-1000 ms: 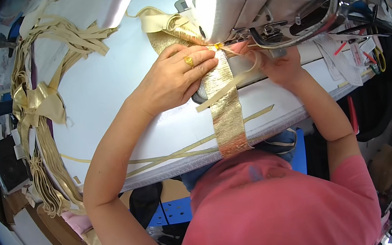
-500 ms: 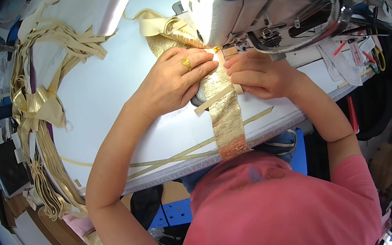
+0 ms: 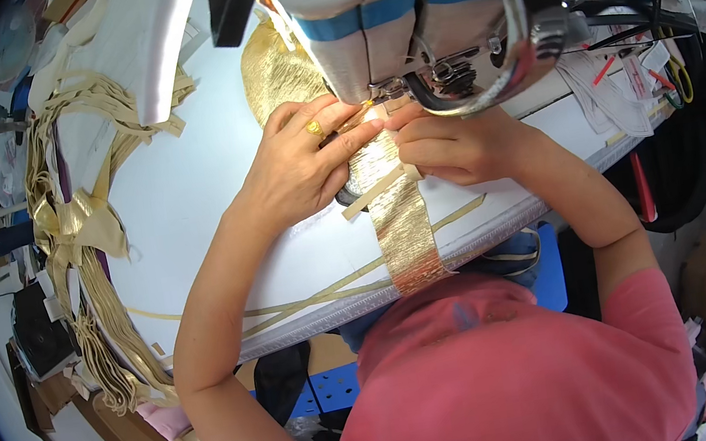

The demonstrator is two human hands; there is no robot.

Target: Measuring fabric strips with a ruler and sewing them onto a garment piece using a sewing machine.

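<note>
A strip of crinkled gold fabric runs from the table's front edge up under the presser foot of a sewing machine. My left hand, with a gold ring, lies on the fabric beside the foot, fingers stretched out. On the other side my right hand has its fingers curled and pinches the strip's right edge near the foot; its fingertips are partly hidden. A narrow beige strip crosses the gold fabric just below both hands. Behind the foot, more gold fabric lies spread out.
A bundle of gold and beige strips hangs over the table's left side. Thin olive strips lie along the front edge, near a ruler tape. Scissors and paper pieces sit at the right. A white lamp bar hangs above.
The view has shifted, so the machine appears farther left. The fabric behind the foot, folded with its beige side showing before, now lies with gold up. Both hands stay beside the foot.
</note>
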